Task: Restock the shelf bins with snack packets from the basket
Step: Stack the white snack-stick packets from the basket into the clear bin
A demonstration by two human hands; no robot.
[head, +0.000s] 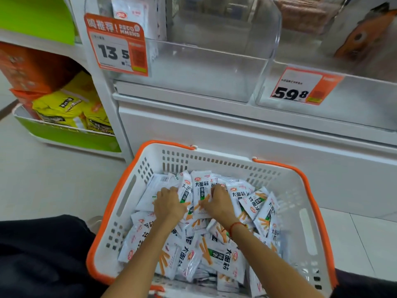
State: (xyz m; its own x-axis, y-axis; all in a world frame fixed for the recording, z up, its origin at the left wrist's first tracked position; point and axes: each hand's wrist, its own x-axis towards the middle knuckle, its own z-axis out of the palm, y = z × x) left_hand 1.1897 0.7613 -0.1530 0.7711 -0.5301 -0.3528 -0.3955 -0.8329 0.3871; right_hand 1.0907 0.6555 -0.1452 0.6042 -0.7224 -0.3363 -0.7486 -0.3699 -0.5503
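Fingers of my left hand (169, 204) and right hand (217, 203) curl into the snack packets (200, 196) near the basket's (214, 162) far edge, clamping an upright bunch between them, probably to lift many at once. Both forearms reach forward, palms down, knuckles up. Target clear bin (193, 69) sits above, nearly bare.

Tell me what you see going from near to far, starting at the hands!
Left hand and right hand gripping snack packets → basket far wall → clear bin → white packets inside it.
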